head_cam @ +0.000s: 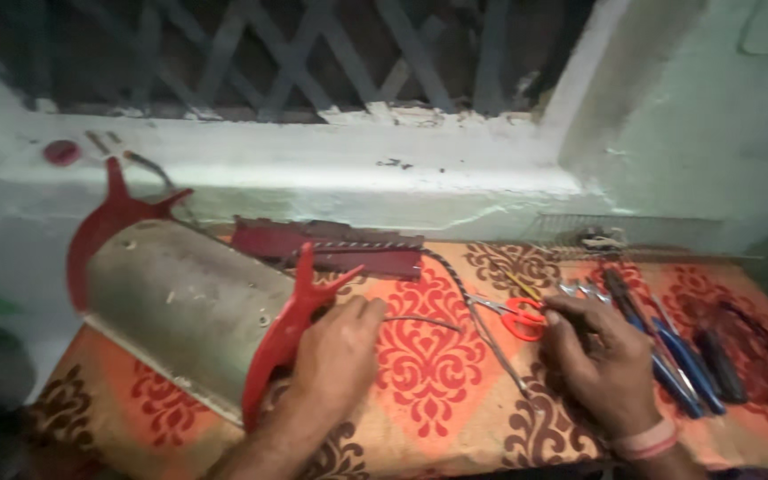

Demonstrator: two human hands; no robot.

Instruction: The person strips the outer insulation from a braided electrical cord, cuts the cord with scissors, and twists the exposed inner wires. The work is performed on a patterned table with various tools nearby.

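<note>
Nearest the camera, both forearms reach in over a worktop (437,418) covered in a red, orange and brown patterned cloth. The left hand (335,356) rests against the red plastic end cap (282,342) of a curved grey metal housing (184,307), its fingers curled loosely with a thin grey wire (420,320) at their tips; whether its grip is closed on the wire cannot be told. The right hand (597,360), a pale band at its wrist, lies knuckles up with fingers bent toward the red-handled scissors (517,316), fingertips touching or just beside the handles; its grip looks loose and holds nothing clearly.

Just right of that hand lie blue-handled pliers (677,364) and dark-handled tools (722,364), side by side. A twisted cord (473,302) runs across the cloth between the hands, passing under the scissors.

Farther back, the housing lies tilted to the left, with a second red end cap (104,227) at its far end. Behind it a dark red flat panel (331,247) lies along the wall. A wire mesh piece (624,233) sits at the back right. Beyond is a white-painted sill (313,164) with a small red round cap (62,152), and above it a window grille (295,53).
</note>
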